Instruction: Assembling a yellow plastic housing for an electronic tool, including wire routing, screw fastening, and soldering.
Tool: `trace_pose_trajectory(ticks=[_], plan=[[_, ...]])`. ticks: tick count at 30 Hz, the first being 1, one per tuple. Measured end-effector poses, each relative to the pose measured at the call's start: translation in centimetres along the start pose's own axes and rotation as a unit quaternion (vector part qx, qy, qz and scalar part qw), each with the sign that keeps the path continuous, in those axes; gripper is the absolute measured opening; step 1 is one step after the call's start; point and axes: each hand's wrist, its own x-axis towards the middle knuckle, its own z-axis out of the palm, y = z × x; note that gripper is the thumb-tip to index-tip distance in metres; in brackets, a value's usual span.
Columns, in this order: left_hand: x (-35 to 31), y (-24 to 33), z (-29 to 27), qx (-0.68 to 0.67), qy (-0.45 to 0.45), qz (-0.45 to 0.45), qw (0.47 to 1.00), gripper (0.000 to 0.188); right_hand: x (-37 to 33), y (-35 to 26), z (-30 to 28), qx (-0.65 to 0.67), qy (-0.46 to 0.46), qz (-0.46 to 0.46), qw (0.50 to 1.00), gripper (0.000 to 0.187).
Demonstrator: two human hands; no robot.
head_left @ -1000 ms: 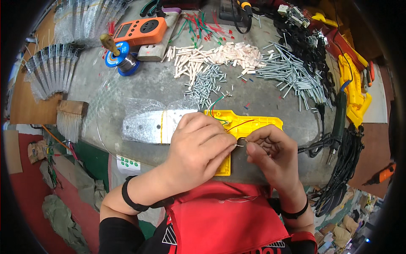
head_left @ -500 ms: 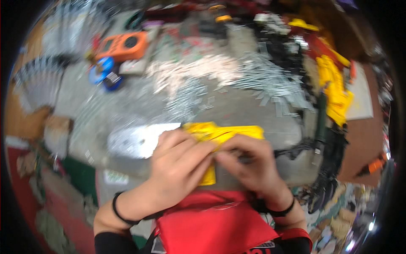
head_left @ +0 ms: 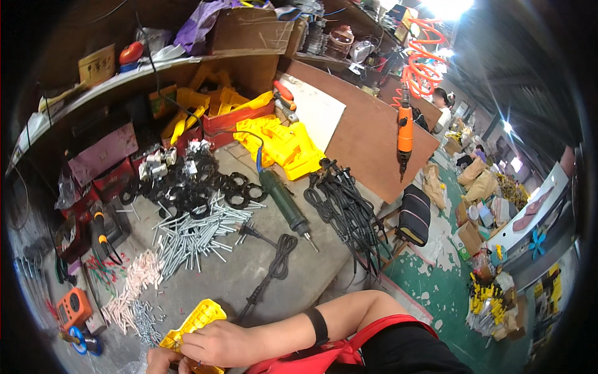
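Observation:
At the lower edge, a yellow plastic shell (head_left: 207,313) lies between my hands over the bench. My right hand (head_left: 218,343) comes in from the right, its fingers closed and bent over the shell's near part. My left hand (head_left: 163,360) pinches at the shell's left end and is partly cut off by the picture's edge. Whatever small part sits between the fingertips is hidden. A black power cord (head_left: 254,298) with a plug runs from beside the shell up to a coiled bundle. Left of the shell are small silver screws (head_left: 146,318) and pale pink sleeves (head_left: 132,288).
Long metal rods (head_left: 199,240) and black rings (head_left: 237,190) lie farther up the bench. A green electric screwdriver (head_left: 283,202) rests near more yellow shells (head_left: 280,146) and bundled black cords (head_left: 346,218). An orange screwdriver (head_left: 405,140) hangs from a coiled hose. An orange multimeter (head_left: 73,308) stands left.
The view has swung to the right and up, bringing in shelves and the room beyond. My hands and the yellow shell now appear at the lower left edge, still together.

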Motion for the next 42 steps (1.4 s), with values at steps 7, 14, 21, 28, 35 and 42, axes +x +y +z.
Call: trace_pose_trajectory(ticks=[7,14,21,28,35,42], plan=[[0.9,1.3,0.0,0.226,0.034,0.258,0.939,0.013,2.1,2.8,0.4,0.525,-0.296,0.345,0.72,0.019],[0.2,-0.1,-0.8,0.07,0.002,0.087,0.994,0.012,0.8,0.7,0.8,0.051,-0.015,-0.04,0.998,0.018],[0.6,0.6,0.1,0.195,0.063,0.26,0.944,0.01,2.3,2.9,1.0,0.565,-0.279,0.362,0.687,0.016],[0.1,0.3,-0.4,0.019,0.03,0.072,0.997,0.012,0.4,1.1,0.9,-0.009,0.032,-0.083,0.996,0.015],[0.7,0.2,-0.2,0.115,0.012,0.199,0.973,0.017,1.2,2.5,0.8,0.309,-0.192,0.144,0.92,0.022],[0.1,0.7,-0.8,0.076,-0.049,0.133,0.987,0.02,1.7,1.4,-4.1,0.207,-0.041,0.015,0.977,0.019]])
